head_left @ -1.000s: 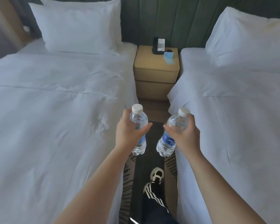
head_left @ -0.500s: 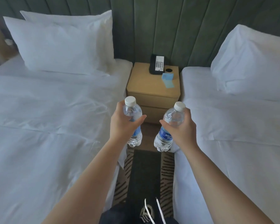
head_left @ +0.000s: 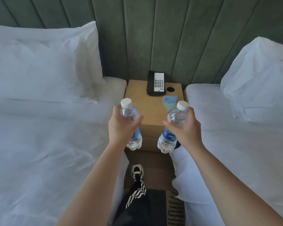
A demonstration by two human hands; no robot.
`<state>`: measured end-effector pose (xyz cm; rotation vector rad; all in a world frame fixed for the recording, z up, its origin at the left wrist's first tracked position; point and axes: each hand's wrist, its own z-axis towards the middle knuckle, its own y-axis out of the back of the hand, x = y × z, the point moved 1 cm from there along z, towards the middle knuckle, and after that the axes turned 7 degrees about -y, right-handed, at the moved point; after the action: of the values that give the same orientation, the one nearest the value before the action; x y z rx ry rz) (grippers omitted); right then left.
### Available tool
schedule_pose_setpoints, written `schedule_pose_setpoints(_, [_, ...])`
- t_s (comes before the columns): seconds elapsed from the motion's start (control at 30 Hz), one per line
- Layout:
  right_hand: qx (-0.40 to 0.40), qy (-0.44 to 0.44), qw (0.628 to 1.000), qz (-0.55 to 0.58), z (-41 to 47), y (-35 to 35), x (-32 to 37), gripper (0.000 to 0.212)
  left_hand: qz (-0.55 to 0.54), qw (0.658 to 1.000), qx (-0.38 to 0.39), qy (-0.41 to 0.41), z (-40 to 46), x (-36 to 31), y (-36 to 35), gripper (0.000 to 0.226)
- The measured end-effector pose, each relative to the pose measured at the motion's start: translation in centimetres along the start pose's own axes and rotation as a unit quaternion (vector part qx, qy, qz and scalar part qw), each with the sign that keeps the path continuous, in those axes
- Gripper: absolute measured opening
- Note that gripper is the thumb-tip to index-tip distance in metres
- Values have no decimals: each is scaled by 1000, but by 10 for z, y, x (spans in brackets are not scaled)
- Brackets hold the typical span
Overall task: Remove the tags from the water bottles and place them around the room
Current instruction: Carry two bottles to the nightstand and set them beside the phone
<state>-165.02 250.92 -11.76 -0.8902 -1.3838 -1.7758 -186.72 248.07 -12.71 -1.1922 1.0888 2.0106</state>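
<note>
two white beds flank a tan nightstand (head_left: 147, 110) against a green padded wall, with a black phone (head_left: 155, 83) and a blue card (head_left: 169, 102) on top. the left hand (head_left: 121, 128) grips one water bottle (head_left: 131, 126) and the right hand (head_left: 185, 128) grips another bottle (head_left: 171, 129) (blue label showing), both upright, held in the air in front of the nightstand.

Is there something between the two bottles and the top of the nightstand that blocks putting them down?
Nothing visible blocks the near part of the nightstand. The telephone and a blue card occupy its back and right side.
</note>
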Motion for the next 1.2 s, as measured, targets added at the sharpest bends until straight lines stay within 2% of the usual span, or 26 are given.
schedule_pose_setpoints(0.3, [63,-59,996,12,204,-118,6,65,-8,1000,22,14,225,59,-69,66])
schedule_pose_setpoints(0.43, [88,-82,993,18,276,-159,8,76,-17,998,40,47,302,86,-91,63])
schedule_pose_setpoints(0.53, [111,-80,990,21,322,-182,6,78,-15,997,43,69,345,106,-106,59])
schedule_pose_setpoints(0.7, [122,-77,989,21,383,-223,-8,64,2,994,75,84,402,137,-134,53])
schedule_pose_setpoints(0.93, [170,-70,983,30,468,-288,-52,58,25,990,124,68,476,186,-187,58])
schedule_pose_setpoints(1.07, [168,-68,982,45,514,-323,-80,52,13,990,129,54,513,218,-223,60])
schedule_pose_setpoints(1.2, [169,-69,981,62,551,-352,-106,57,-6,990,135,42,542,248,-255,68])
